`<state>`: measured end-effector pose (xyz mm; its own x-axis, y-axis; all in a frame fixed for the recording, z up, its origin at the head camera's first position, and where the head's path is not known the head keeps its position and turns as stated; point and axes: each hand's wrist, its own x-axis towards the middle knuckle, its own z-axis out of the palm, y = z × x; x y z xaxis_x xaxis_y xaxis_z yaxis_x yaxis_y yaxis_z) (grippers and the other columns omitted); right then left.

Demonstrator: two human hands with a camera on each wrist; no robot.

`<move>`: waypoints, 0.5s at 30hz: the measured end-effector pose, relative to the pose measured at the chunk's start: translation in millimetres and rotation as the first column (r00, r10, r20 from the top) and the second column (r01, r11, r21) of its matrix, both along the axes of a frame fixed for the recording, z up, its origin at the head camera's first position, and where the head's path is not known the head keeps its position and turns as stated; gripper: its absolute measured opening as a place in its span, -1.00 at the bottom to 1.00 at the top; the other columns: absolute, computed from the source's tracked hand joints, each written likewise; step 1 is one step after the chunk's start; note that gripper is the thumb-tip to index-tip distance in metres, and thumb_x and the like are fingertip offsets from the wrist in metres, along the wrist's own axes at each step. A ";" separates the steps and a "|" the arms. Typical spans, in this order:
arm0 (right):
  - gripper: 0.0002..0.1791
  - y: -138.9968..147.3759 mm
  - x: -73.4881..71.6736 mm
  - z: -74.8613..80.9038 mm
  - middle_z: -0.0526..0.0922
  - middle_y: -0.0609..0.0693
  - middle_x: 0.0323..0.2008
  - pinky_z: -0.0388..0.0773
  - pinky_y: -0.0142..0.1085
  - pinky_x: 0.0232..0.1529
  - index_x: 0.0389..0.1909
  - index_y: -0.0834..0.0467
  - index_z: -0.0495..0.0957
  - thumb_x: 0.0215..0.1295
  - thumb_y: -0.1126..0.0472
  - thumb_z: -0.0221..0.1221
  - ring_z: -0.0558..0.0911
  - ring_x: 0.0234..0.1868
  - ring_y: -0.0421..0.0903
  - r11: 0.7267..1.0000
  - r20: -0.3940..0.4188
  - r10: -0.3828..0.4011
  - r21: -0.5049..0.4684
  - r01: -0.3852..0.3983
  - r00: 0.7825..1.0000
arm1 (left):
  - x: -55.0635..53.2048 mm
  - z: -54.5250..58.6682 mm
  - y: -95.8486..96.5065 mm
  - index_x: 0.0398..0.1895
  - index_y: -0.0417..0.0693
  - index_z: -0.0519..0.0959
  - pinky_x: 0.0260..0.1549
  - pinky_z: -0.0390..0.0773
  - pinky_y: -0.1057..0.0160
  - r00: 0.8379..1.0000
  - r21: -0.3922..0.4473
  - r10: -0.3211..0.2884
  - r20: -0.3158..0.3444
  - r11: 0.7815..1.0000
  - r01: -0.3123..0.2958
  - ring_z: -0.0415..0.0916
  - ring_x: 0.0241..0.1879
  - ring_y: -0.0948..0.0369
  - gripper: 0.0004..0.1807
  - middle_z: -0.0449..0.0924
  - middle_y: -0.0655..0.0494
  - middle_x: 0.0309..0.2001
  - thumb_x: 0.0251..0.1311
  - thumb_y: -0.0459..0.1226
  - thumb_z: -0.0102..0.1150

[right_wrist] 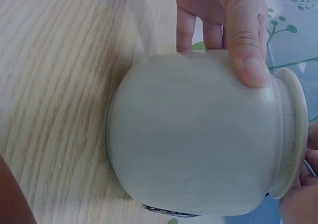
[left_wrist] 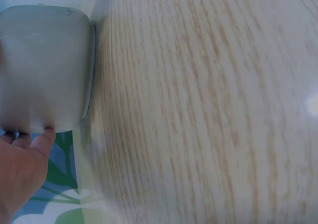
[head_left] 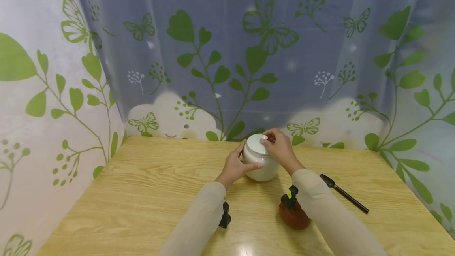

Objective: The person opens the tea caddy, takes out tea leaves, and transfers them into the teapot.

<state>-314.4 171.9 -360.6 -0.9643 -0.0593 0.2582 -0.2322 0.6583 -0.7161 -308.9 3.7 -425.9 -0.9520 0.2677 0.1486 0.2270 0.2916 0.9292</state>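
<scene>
A white, round-bellied ceramic jar [head_left: 262, 171] stands upright on the wooden table, its lid [head_left: 256, 144] on top. My left hand [head_left: 234, 166] grips the jar's left side, thumb across the front and fingers round the back. With my right hand [head_left: 282, 151] I pinch the small knob [head_left: 264, 137] of the lid. The right wrist view shows the jar body [right_wrist: 194, 134] up close, with the left thumb [right_wrist: 256, 70] on its shoulder. Whether the lid is lifted at all, I cannot tell. In the left wrist view, fingertips touch the jar wall [left_wrist: 47, 70].
A round reddish-brown pot [head_left: 295, 215] stands near the front, partly hidden by the right wrist and its black strap. To the right lies a dark scoop [head_left: 350, 198] with a long handle. Curtains printed with leaves and butterflies [head_left: 220, 50] enclose the table [head_left: 160, 185].
</scene>
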 end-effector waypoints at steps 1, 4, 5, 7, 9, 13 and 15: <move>-0.72 0.4 0.0 -0.4 0.56 0.20 -0.08 0.50 -0.06 0.00 0.01 0.29 0.48 0.37 0.23 0.15 0.53 -0.04 0.10 1.000 -0.004 0.005 -0.001 -0.005 1.000 | 0.2 0.3 0.0 0.53 0.12 -0.01 0.31 0.23 -0.01 1.000 0.002 0.001 -0.002 1.000 -0.001 0.03 0.44 0.02 0.13 0.05 0.02 0.48 -0.08 0.02 0.47; -0.72 1.6 0.8 -1.3 0.56 0.22 -0.08 0.50 -0.06 0.01 0.01 0.30 0.49 0.36 0.25 0.15 0.54 -0.04 0.11 1.000 -0.015 0.009 -0.013 -0.010 1.000 | 0.5 2.0 0.5 0.53 0.11 -0.01 0.31 0.23 -0.01 1.000 0.004 0.001 -0.003 1.000 -0.001 0.03 0.44 0.01 0.13 0.05 0.01 0.48 -0.08 0.01 0.48; -0.72 2.0 1.1 -1.4 0.57 0.22 -0.08 0.50 -0.06 0.01 0.01 0.31 0.49 0.36 0.25 0.15 0.54 -0.04 0.11 1.000 -0.020 0.010 -0.016 -0.011 1.000 | 0.6 3.0 0.8 0.53 0.12 0.00 0.31 0.23 0.00 1.000 0.002 0.002 0.001 1.000 -0.002 0.03 0.44 0.02 0.13 0.05 0.02 0.48 -0.09 0.01 0.48; -0.72 2.8 1.4 -2.1 0.57 0.23 -0.09 0.51 -0.05 0.00 0.01 0.32 0.49 0.36 0.27 0.16 0.55 -0.04 0.12 1.000 -0.029 0.008 -0.016 -0.008 1.000 | 0.7 4.3 1.2 0.53 0.10 0.00 0.30 0.24 -0.01 1.000 0.002 0.002 -0.001 1.000 -0.002 0.04 0.44 0.01 0.13 0.06 0.01 0.47 -0.08 0.01 0.48; -0.72 2.9 1.9 -2.6 0.58 0.23 -0.10 0.51 -0.05 -0.01 0.00 0.32 0.50 0.35 0.27 0.16 0.55 -0.05 0.12 1.000 -0.033 0.004 -0.014 -0.005 0.999 | 0.7 4.9 1.6 0.53 0.13 -0.01 0.30 0.25 0.00 1.000 0.001 0.003 0.012 1.000 -0.003 0.04 0.44 0.03 0.13 0.05 0.03 0.48 -0.08 0.01 0.48; -0.73 1.9 1.8 -4.2 0.59 0.23 -0.12 0.53 -0.06 -0.03 -0.02 0.32 0.52 0.32 0.29 0.19 0.57 -0.07 0.11 1.000 -0.041 0.008 0.004 -0.008 0.999 | 0.3 2.8 1.1 0.53 0.17 -0.01 0.29 0.27 0.01 1.000 0.001 0.011 0.027 1.000 -0.011 0.04 0.44 0.04 0.13 0.06 0.05 0.47 -0.09 0.02 0.48; -0.74 1.0 1.7 -4.8 0.60 0.22 -0.13 0.53 -0.07 -0.03 -0.04 0.32 0.54 0.31 0.29 0.20 0.57 -0.08 0.10 1.000 -0.047 0.011 0.005 -0.011 0.999 | -0.3 1.3 0.6 0.53 0.18 -0.01 0.30 0.26 0.02 0.999 0.001 0.014 0.031 1.000 -0.014 0.04 0.44 0.05 0.13 0.06 0.07 0.47 -0.09 0.03 0.48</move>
<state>-312.7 172.9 -365.4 -0.9504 -0.0712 0.3026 -0.2727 0.6588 -0.7012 -309.1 4.3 -424.6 -0.9599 0.2539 0.1191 0.1936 0.2930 0.9363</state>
